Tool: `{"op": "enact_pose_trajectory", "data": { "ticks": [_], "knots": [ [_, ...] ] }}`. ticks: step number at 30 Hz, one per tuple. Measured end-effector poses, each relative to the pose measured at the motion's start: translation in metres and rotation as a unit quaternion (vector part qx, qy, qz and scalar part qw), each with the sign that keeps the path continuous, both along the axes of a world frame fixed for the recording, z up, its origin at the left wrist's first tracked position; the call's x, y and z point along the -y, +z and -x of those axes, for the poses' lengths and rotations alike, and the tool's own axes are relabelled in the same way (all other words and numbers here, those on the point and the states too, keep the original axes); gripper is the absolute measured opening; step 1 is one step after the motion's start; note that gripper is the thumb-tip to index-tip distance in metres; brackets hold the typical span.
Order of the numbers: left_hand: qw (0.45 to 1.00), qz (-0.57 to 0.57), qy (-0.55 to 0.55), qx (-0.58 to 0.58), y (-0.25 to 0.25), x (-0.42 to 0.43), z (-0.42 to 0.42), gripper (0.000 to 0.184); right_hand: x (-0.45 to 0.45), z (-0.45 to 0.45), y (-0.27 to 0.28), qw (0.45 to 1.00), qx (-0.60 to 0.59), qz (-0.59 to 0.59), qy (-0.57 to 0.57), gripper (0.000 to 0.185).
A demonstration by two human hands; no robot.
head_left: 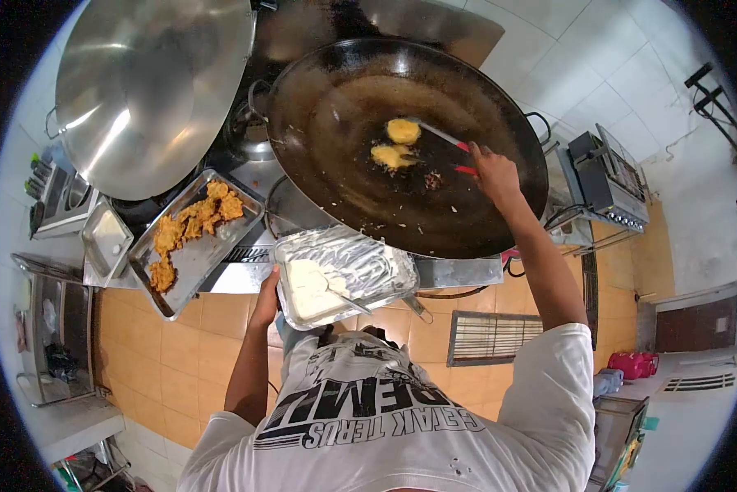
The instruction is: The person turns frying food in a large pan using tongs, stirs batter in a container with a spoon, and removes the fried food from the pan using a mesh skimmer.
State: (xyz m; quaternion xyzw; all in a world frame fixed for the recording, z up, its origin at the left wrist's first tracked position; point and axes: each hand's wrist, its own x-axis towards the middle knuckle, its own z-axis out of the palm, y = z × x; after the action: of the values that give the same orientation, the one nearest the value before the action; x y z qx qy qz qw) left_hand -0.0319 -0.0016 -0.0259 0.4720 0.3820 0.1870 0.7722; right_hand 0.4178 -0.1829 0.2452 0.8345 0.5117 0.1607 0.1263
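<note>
Right hand (496, 174) closed round red-handled tongs (444, 135) at wok (335, 201) fritters (403, 130); left hand (267, 300) grips batter pan (408, 279). Fried pieces (192, 223) trayed; batter (304, 289) left.

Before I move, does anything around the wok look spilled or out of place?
Yes: a dark, burnt-looking clump lies in the wok, odd near the paler yellow pieces. The smeared batter tray also seems to jut past the steel counter, though your left hand holds it.
</note>
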Motion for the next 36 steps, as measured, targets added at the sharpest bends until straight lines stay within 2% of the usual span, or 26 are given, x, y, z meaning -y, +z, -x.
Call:
{"op": "enact_pose_trajectory", "data": {
  "ticks": [3,9,14,16,18,21,23,28,31,33,35,36],
  "knots": [
    [1.000,-0.014,0.011,0.014,0.012,0.006,-0.001,0.054,0.005,0.004,0.009,0.999,-0.016,-0.006,0.038,0.068],
    [0.998,-0.010,-0.001,0.055,0.032,0.012,-0.004,0.055,0.006,0.005,0.017,0.999,-0.030,-0.013,0.029,0.072],
    [0.997,0.016,0.001,0.070,0.022,0.011,0.001,0.056,-0.002,-0.005,-0.004,0.998,-0.007,-0.023,0.053,0.067],
    [0.999,-0.025,0.010,0.038,0.025,0.011,0.000,0.053,-0.005,0.009,0.006,0.997,-0.040,-0.022,0.055,0.062],
    [0.999,-0.008,0.023,0.045,0.007,0.006,0.000,0.051,-0.002,0.010,0.011,0.994,-0.021,-0.034,0.098,0.065],
    [0.996,0.048,0.010,0.072,0.026,0.009,0.000,0.049,-0.001,0.028,0.031,0.996,-0.043,0.000,0.072,0.069],
    [0.997,0.046,0.006,0.055,0.036,0.010,0.000,0.050,0.003,0.024,0.033,0.997,-0.041,0.015,0.056,0.072],
    [0.998,0.055,-0.002,0.042,0.025,0.005,0.001,0.054,0.007,0.010,0.029,0.999,-0.043,0.003,0.014,0.079],
    [0.998,0.059,-0.004,0.024,0.029,0.005,0.002,0.056,0.002,0.002,0.015,0.999,-0.022,-0.031,0.009,0.080],
    [0.999,0.045,-0.008,-0.008,0.043,0.007,0.001,0.056,-0.009,0.005,0.007,0.999,-0.017,-0.040,0.013,0.073],
    [0.998,0.003,-0.007,0.060,0.020,0.006,0.000,0.057,-0.013,0.008,0.006,0.999,-0.029,-0.032,0.015,0.071],
    [0.998,0.033,-0.017,0.054,0.014,0.005,0.001,0.059,-0.012,0.006,0.005,0.999,-0.045,-0.023,0.018,0.071]
  ]
}}
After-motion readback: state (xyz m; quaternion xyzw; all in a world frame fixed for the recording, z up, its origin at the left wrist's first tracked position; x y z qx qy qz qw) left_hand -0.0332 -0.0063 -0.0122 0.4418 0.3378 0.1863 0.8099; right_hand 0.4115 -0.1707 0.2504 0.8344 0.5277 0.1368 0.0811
